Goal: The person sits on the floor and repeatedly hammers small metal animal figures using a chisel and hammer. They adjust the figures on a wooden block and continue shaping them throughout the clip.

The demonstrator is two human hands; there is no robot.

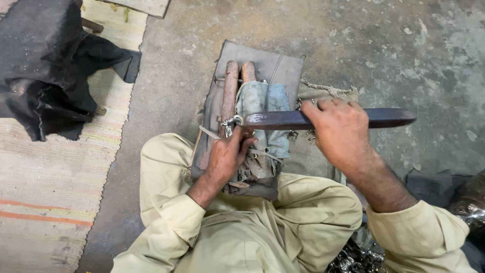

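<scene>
Dark metal file [384,118] gripped in right hand [337,129]; left hand [226,156] pinches small metal piece [230,123].

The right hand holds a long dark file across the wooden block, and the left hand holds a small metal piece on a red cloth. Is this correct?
Not quite: the head view shows the cloth is faded blue, not red. The rest stands: the right hand holds the long dark file across the wooden block, and the left hand holds the small metal piece.
</scene>
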